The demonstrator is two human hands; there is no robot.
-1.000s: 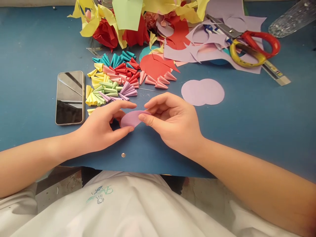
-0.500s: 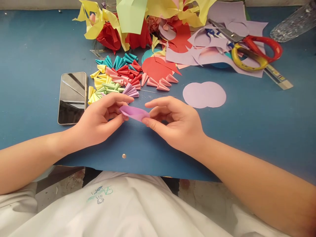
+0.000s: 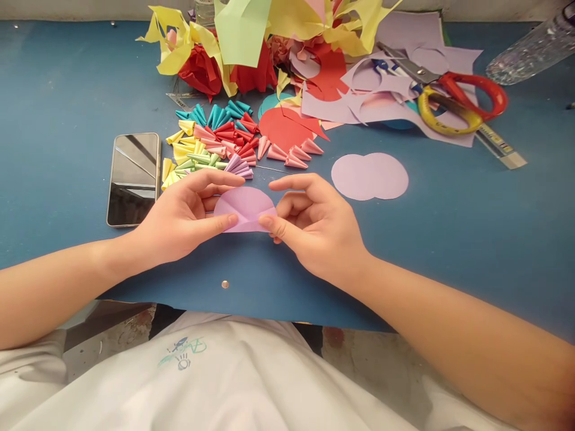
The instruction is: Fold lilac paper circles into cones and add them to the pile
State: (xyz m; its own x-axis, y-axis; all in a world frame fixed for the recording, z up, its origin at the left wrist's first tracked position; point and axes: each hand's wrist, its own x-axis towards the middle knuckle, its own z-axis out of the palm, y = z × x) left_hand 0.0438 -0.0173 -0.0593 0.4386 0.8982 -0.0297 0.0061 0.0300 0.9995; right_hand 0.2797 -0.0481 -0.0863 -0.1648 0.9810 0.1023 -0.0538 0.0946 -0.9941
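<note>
A small lilac paper disc (image 3: 245, 208) with fold creases is held between both hands just above the blue table (image 3: 471, 239). My left hand (image 3: 182, 216) pinches its left edge between thumb and fingers. My right hand (image 3: 317, 224) pinches its right edge the same way. Just beyond the hands lies a heap of small folded paper cones (image 3: 215, 146) in teal, red, yellow, green, pink and lilac. Two overlapping lilac paper discs (image 3: 369, 175) lie flat to the right of my right hand.
A smartphone (image 3: 133, 178) lies face up left of the cones. At the back sits a pile of paper scraps (image 3: 287, 42), with red-and-yellow-handled scissors (image 3: 453, 96) and a ruler (image 3: 498, 145) on lilac offcuts. A glass object (image 3: 530, 45) is at the far right corner.
The lilac disc was folded and seen edge-on half a second ago; now it is opened out flat between both hands, showing its creases. Both hands stayed in place.
</note>
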